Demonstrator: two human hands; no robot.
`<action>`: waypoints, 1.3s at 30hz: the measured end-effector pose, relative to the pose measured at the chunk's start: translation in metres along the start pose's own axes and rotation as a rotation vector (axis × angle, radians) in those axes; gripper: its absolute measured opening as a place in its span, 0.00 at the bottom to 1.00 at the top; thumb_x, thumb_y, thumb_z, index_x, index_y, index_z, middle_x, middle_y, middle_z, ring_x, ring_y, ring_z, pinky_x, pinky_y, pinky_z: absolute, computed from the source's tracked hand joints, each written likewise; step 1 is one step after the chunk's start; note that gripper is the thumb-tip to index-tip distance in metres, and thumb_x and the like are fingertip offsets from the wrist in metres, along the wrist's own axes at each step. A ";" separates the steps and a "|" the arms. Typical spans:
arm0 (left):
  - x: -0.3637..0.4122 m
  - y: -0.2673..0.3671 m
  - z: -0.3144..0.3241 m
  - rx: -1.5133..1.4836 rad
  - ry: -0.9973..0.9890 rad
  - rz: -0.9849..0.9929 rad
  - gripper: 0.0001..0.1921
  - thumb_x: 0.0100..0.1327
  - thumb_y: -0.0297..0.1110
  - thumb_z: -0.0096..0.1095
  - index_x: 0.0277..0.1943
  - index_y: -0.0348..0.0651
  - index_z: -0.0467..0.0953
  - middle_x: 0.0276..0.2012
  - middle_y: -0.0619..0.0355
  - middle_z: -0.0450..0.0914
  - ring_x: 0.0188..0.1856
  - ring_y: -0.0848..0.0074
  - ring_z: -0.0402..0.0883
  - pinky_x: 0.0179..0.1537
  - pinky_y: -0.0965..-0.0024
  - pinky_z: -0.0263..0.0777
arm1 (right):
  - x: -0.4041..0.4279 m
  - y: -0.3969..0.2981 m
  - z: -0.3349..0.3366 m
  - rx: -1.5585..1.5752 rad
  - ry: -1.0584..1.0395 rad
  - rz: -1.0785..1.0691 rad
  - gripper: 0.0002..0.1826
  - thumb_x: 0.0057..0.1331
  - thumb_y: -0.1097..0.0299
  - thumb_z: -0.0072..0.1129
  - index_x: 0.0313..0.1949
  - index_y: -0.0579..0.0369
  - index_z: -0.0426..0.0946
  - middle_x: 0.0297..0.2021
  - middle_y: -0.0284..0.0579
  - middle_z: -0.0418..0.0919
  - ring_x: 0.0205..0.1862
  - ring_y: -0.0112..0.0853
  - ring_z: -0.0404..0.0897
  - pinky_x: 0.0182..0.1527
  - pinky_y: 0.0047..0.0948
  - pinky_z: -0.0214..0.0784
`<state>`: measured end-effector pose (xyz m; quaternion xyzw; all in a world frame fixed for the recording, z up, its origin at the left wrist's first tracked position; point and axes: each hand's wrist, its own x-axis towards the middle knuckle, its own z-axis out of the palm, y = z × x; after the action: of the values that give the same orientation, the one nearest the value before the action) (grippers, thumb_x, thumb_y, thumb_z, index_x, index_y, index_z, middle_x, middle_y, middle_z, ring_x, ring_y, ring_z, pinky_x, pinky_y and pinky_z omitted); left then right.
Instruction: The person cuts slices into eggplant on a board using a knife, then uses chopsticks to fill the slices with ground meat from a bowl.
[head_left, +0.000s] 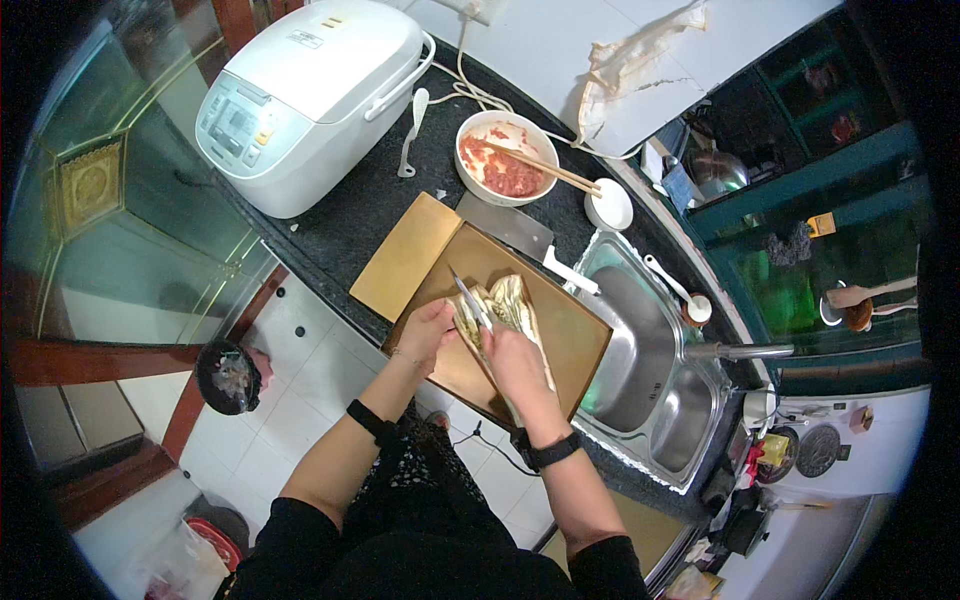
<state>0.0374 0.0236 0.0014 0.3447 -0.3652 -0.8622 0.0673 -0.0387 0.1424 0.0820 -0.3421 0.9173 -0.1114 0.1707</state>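
A split, soft vegetable (508, 296), pale yellow-green and likely cooked eggplant, lies lengthwise on a brown board (574, 330). My right hand (516, 364) rests over it and grips a small knife (472, 301), whose narrow blade points up and left across the vegetable. What the hand covers of the handle is hidden. At the vegetable's left edge, my left hand (427, 330) pinches a thin part of it between thumb and fingers, close to the blade. A flat golden-brown panel (405, 255) adjoins the board's upper left side.
Beyond the board lies a cleaver (510, 229) with a white handle. Past it stand a bowl of minced meat (514, 176) with chopsticks (544, 165) and a small white bowl (609, 206). A steel sink (630, 337) is to the right, a rice cooker (315, 97) at upper left.
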 end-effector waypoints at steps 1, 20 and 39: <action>0.000 0.002 0.001 0.016 0.011 -0.015 0.14 0.71 0.37 0.48 0.53 0.39 0.72 0.46 0.58 0.79 0.45 0.75 0.78 0.50 0.68 0.71 | 0.002 -0.001 0.000 -0.021 -0.007 -0.019 0.18 0.67 0.58 0.46 0.30 0.61 0.76 0.23 0.60 0.78 0.26 0.52 0.79 0.31 0.47 0.72; 0.008 -0.018 0.013 0.390 0.066 0.341 0.15 0.68 0.34 0.52 0.51 0.32 0.71 0.36 0.59 0.77 0.38 0.81 0.74 0.39 0.76 0.71 | -0.035 0.055 -0.037 0.311 0.209 0.263 0.20 0.67 0.52 0.49 0.38 0.59 0.77 0.28 0.63 0.77 0.32 0.55 0.78 0.34 0.45 0.69; 0.077 0.024 0.041 0.718 -0.228 0.247 0.15 0.67 0.34 0.51 0.50 0.32 0.74 0.44 0.46 0.80 0.45 0.65 0.79 0.49 0.67 0.70 | 0.071 0.082 -0.013 0.945 -0.114 0.337 0.13 0.62 0.58 0.62 0.39 0.52 0.77 0.22 0.28 0.75 0.18 0.15 0.66 0.19 0.15 0.57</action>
<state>-0.0500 0.0019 -0.0035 0.2017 -0.6873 -0.6978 0.0048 -0.1422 0.1571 0.0505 -0.0800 0.7985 -0.4665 0.3721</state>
